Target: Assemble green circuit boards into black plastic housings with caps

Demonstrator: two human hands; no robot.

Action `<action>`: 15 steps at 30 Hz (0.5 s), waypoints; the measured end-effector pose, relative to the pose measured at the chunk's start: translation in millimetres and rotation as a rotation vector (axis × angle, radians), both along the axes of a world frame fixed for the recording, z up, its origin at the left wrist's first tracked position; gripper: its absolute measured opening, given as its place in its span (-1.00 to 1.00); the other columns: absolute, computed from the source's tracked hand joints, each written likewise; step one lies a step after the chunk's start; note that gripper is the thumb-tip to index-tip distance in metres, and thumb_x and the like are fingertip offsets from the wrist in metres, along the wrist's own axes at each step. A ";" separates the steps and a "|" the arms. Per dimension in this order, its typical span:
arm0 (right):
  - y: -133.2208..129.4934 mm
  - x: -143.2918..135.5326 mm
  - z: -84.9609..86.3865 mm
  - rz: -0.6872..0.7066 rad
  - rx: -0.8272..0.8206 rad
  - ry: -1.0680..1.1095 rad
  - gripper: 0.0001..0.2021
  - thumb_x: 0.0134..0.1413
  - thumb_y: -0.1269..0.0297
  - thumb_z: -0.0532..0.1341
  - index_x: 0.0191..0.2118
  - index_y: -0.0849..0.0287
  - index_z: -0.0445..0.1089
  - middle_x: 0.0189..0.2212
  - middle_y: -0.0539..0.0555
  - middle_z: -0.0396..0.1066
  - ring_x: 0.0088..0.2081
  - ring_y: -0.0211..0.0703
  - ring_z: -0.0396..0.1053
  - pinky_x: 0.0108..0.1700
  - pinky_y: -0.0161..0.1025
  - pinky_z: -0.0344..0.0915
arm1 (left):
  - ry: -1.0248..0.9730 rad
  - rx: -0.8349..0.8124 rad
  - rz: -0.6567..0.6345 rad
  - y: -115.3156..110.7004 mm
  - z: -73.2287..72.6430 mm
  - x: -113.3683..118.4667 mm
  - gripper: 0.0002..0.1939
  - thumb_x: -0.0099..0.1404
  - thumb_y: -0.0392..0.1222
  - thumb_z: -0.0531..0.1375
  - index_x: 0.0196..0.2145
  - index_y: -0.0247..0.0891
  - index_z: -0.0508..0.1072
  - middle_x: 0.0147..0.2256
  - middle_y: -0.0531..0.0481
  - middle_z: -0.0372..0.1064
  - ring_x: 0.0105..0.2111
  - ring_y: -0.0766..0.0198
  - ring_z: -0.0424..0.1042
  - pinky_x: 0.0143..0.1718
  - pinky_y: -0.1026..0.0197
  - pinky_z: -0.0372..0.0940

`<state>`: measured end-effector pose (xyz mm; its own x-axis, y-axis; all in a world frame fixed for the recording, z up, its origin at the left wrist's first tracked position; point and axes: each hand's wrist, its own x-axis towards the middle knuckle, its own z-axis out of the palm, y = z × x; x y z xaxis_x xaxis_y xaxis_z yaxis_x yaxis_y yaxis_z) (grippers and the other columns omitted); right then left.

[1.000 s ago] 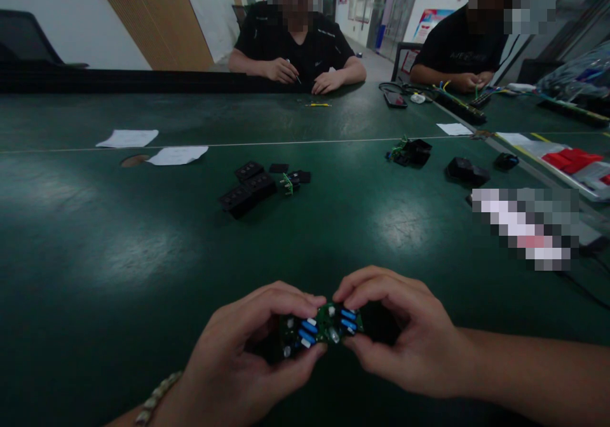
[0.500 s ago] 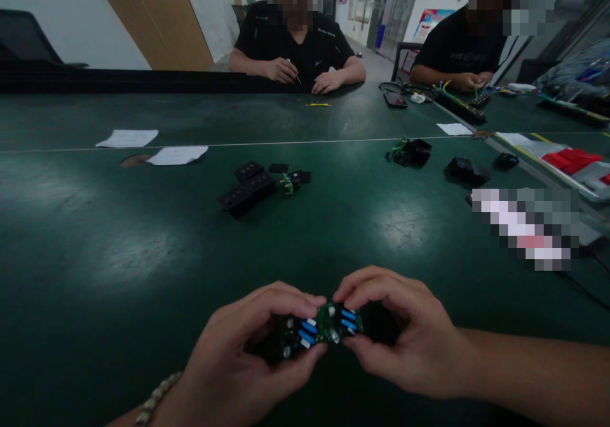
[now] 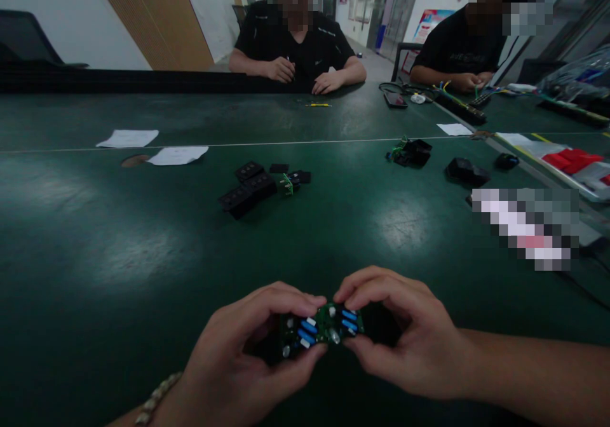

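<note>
A green circuit board with blue and white components and small silvery round parts is held between both hands, low in the middle of the head view. My left hand grips its left part, fingers along the far edge and thumb along the near edge. On the right part, my right hand pinches the board the same way, fingertips at the far edge and thumb at the near edge. The underside of the board is hidden.
Beyond my hands lie black housings and a small board with pins. More black parts are at the right, near a red-and-white package. Paper sheets lie left. Two people sit across the green table.
My hands and the circuit board stay practically still. Across the table, the person in the middle has shifted the thin tool in one hand slightly.
</note>
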<state>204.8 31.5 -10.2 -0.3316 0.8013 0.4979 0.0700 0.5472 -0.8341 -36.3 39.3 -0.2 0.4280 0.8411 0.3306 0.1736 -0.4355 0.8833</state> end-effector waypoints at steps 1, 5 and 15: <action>0.2 -0.1 0.2 0.000 0.000 0.001 -0.59 -0.01 0.60 0.41 -0.02 0.20 0.49 -0.11 0.16 0.57 -0.09 -0.10 0.59 -0.04 -0.20 0.55 | -0.003 -0.010 -0.002 -0.1 -0.2 0.0 -0.48 0.14 -0.55 0.38 -0.04 -0.04 0.52 -0.15 0.09 0.66 -0.16 0.29 0.69 -0.13 0.40 0.56; 0.7 -0.3 0.8 0.001 -0.004 0.004 -0.60 -0.01 0.58 0.41 -0.02 0.20 0.49 -0.11 0.17 0.57 -0.10 -0.09 0.59 -0.07 -0.19 0.56 | -0.015 -0.024 -0.003 -0.6 -1.1 -0.1 -0.49 0.14 -0.55 0.37 -0.05 -0.04 0.52 -0.14 0.09 0.65 -0.17 0.29 0.69 -0.13 0.39 0.57; 0.6 -0.6 1.0 0.000 -0.003 0.005 -0.58 0.00 0.57 0.40 0.01 0.14 0.49 -0.11 0.15 0.58 -0.10 -0.07 0.59 -0.07 -0.14 0.57 | 0.002 -0.004 0.001 -0.4 1.2 0.7 -0.50 0.15 -0.54 0.38 -0.05 -0.05 0.52 -0.17 0.06 0.65 -0.19 0.26 0.69 -0.16 0.37 0.57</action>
